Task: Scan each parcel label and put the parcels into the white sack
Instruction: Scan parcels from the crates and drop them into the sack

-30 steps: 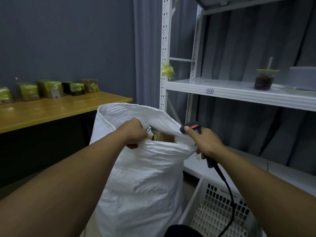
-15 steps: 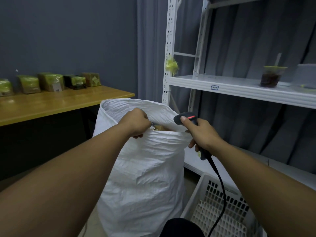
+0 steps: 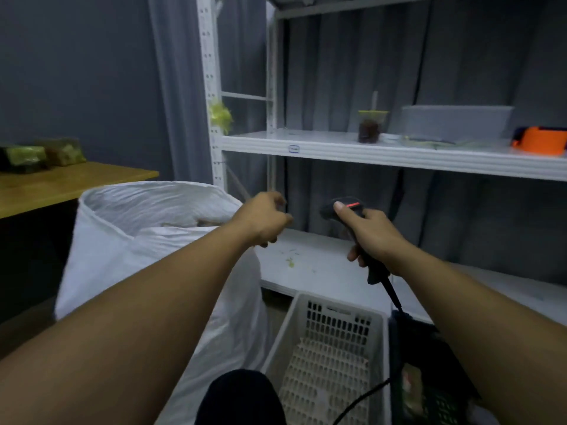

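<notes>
Left hand perhaps empty; right hand clenched.

Motion blur smears the left hand, so whether its curled fingers hold anything cannot be told. The near fold of the white sack hides its contents, and only a brown sliver shows. The right hand covers most of the scanner. The picture's left edge cuts the blurred parcels on the table — and the shelf label is too small to read.
</notes>
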